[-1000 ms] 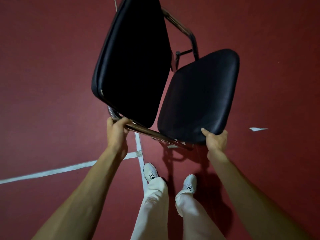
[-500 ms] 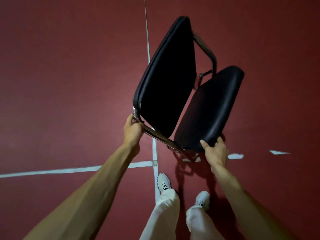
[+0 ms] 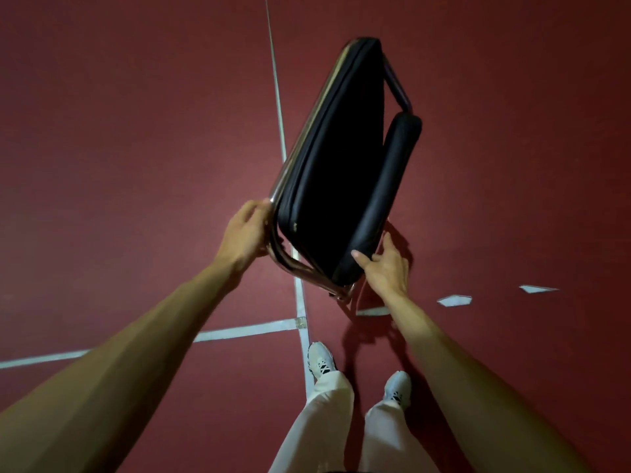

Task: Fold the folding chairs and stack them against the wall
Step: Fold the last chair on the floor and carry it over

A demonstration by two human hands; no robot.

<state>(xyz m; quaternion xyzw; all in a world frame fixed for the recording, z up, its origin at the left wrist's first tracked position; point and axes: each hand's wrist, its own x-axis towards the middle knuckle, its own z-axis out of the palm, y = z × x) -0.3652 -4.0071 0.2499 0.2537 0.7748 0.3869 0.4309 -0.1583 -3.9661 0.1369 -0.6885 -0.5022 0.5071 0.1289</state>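
A folding chair [image 3: 336, 172] with black padded back and seat and a chrome tube frame stands in front of me on the red floor, nearly folded flat. The seat pad [image 3: 389, 199] lies close against the back pad, with only a narrow gap. My left hand [image 3: 244, 233] grips the chrome frame at the chair's left lower corner. My right hand [image 3: 386, 268] holds the near edge of the seat pad, thumb on its front and fingers behind. The chair's legs are mostly hidden behind the pads.
The floor is dark red with white painted lines [image 3: 246, 331] crossing near my feet. My white shoes [image 3: 321, 361] and light trousers stand just behind the chair. Small white marks [image 3: 454, 299] lie on the floor to the right.
The seat has swung up against the back, closing the chair from wide open to almost flat. Both hands stayed on the chair, which shifted right and turned edge-on.
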